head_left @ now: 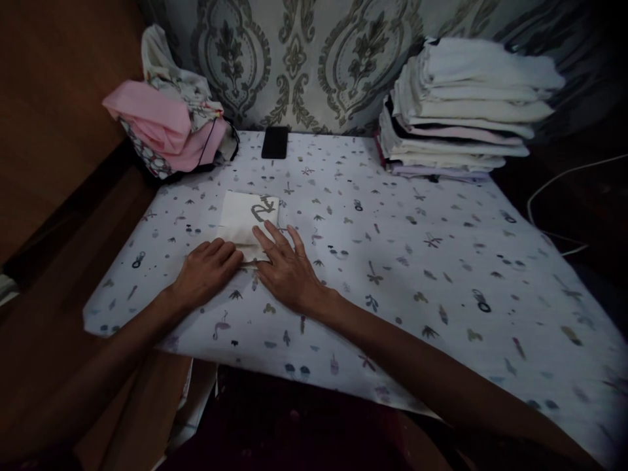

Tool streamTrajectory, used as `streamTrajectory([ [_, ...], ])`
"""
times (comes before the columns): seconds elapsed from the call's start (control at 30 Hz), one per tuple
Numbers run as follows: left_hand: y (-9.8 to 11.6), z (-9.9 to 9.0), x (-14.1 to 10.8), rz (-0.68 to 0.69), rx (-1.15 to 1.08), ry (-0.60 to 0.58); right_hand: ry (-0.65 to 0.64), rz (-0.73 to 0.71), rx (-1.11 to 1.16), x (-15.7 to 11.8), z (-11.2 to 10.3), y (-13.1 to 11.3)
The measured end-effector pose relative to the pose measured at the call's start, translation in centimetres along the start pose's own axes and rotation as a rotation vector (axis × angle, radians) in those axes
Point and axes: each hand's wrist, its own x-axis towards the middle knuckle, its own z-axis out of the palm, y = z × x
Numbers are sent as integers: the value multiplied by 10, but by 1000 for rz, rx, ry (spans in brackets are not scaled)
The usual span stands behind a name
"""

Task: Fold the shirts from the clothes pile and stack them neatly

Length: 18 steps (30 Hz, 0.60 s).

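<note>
nothing can be read; the dark, curly, letter-like print (263, 209) on the small folded white cloth (237, 210) is too unclear to tell.

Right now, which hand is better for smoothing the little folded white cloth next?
Probably the right hand: its fingers lie spread on the folded white cloth. The left hand has its fingers curled at the near-left corner.

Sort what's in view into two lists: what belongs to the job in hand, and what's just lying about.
In use:
- folded white cloth, dark marking on top
- left hand, curled at its near edge
- right hand, fingers spread over it
- patterned cover beneath

Lying about, untouched:
- black flat object
- pink and patterned heap
- stack of folded cloths
- white cord
</note>
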Motion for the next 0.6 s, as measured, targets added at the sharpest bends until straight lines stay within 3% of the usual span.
streamTrajectory([
  [0.27, -13, -8, -16, -24, -184, -185, 56, -154, 60, -11, -18, 6],
  [0.6, -19, 0, -28, -94, -370, -120, 22, -112, 275, -18, -23, 16],
])
